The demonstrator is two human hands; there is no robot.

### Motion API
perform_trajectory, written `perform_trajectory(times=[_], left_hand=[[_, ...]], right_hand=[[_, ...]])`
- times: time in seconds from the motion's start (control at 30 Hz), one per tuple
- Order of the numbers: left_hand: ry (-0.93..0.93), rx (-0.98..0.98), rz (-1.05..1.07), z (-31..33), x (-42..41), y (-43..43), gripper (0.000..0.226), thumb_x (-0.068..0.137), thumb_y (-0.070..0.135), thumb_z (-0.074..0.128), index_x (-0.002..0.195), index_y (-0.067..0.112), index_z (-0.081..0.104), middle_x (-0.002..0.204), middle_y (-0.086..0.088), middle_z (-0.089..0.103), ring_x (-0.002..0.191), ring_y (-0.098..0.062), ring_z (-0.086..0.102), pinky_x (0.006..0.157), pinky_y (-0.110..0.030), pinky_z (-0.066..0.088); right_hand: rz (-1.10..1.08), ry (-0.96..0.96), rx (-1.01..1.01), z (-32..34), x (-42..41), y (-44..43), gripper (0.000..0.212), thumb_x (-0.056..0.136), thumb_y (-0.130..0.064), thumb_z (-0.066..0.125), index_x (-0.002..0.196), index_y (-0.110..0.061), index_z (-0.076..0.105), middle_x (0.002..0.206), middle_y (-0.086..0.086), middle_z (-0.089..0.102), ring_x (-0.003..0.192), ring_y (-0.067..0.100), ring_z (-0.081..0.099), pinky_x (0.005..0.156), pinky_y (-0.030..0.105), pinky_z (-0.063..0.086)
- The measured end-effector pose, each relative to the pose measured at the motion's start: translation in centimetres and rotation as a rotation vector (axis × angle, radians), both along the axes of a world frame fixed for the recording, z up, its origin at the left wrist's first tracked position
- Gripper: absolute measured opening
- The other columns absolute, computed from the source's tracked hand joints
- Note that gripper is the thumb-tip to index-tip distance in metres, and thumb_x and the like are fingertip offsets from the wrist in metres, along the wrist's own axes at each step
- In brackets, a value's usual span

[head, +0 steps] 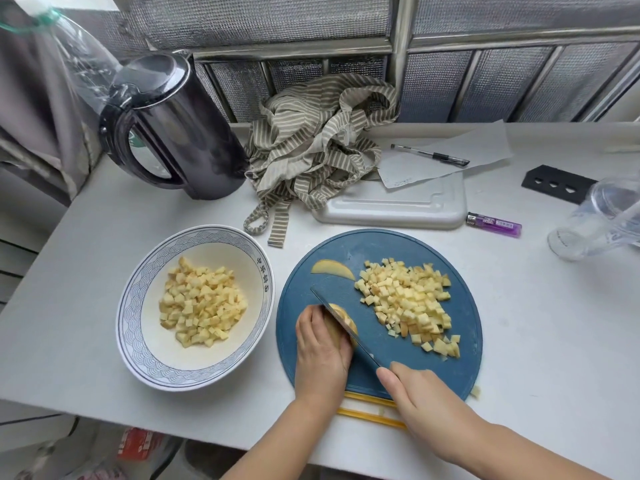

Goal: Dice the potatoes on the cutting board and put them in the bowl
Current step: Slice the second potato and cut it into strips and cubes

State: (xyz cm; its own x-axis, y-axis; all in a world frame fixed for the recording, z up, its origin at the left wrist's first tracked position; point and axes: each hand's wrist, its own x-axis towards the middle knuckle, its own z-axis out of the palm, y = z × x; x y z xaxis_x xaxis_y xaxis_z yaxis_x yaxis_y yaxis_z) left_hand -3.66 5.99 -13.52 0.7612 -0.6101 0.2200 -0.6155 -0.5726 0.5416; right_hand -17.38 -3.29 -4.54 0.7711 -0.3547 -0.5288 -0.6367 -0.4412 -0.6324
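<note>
Left hand (322,344) is curled over a potato chunk (348,329) at the near-left of the blue round cutting board (381,251), fingers bent down onto it. Right hand (412,389) grips the knife (367,353); the handle is hidden in the fist and one finger lies forward toward the blade. The blade runs diagonally, sitting against the chunk right beside the left fingers. A pile of potato dice (408,299) covers the right half of the board, and one thin slice (332,268) lies at its far side. One stray cube (476,391) sits off the board's near-right edge. Yellow chopsticks (367,415) lie under the wrists at the tabletop (536,323) edge. The patterned bowl (138,282) sits just left of the board, with more dice (201,303) in it. Further back: black kettle (180,129), striped cloth (311,140), white board (391,209) with paper (450,157) and pen (429,154) on it, purple lighter (493,224), and a clear plastic container (595,223) far right.
</note>
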Motion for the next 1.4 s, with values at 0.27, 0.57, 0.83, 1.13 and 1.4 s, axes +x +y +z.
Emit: perform_trajectory(times=[0.27, 0.57, 0.83, 1.13, 1.4], left_hand=[[-0.014, 0.007, 0.009, -0.2, 0.0, 0.0, 0.056, 0.086, 0.036, 0.045, 0.129, 0.000, 0.036, 0.124, -0.019, 0.046, 0.116, -0.027, 0.041, 0.100, -0.036, 0.036], [-0.017, 0.019, 0.006, -0.2, -0.1, -0.1, 0.057, 0.088, 0.039, 0.044, 0.128, -0.001, 0.037, 0.123, -0.020, 0.047, 0.116, -0.029, 0.042, 0.091, -0.045, 0.052], [0.038, 0.029, 0.014, 0.6, -0.1, 0.0, 0.055, 0.087, 0.037, 0.045, 0.129, 0.002, 0.037, 0.126, -0.017, 0.046, 0.118, -0.028, 0.042, 0.095, -0.043, 0.049], [0.095, -0.038, -0.006, 1.6, -0.4, 0.6, 0.053, 0.092, 0.038, 0.036, 0.135, 0.007, 0.034, 0.134, -0.012, 0.035, 0.122, -0.025, 0.035, 0.107, -0.031, 0.026], [0.110, -0.001, 0.044, 1.3, -0.5, 0.5, 0.051, 0.094, 0.035, 0.033, 0.135, 0.004, 0.034, 0.130, -0.017, 0.039, 0.119, -0.031, 0.038, 0.102, -0.047, 0.039]], right_hand=[[0.037, 0.013, -0.005, -0.4, 0.3, -0.4, 0.042, 0.102, -0.049, 0.020, 0.073, -0.022, 0.036, 0.068, -0.006, 0.042, 0.062, 0.011, 0.039, 0.065, 0.030, 0.033], [0.035, 0.025, -0.005, -0.6, 1.2, -0.8, 0.046, 0.101, -0.051, 0.021, 0.073, -0.021, 0.041, 0.068, -0.003, 0.045, 0.062, 0.011, 0.041, 0.063, 0.028, 0.034], [0.023, -0.009, -0.023, -1.2, 2.1, -1.0, 0.048, 0.103, -0.048, 0.022, 0.074, -0.018, 0.045, 0.071, -0.002, 0.049, 0.065, 0.013, 0.045, 0.066, 0.028, 0.037], [-0.079, -0.092, 0.172, -1.0, 1.5, -2.1, 0.046, 0.101, -0.049, 0.029, 0.072, -0.017, 0.044, 0.050, -0.013, 0.042, 0.049, 0.002, 0.040, 0.056, 0.024, 0.032], [-0.034, -0.145, 0.026, -0.2, 0.1, -0.7, 0.047, 0.101, -0.048, 0.026, 0.071, -0.015, 0.041, 0.064, -0.003, 0.040, 0.059, 0.008, 0.036, 0.060, 0.027, 0.029]])
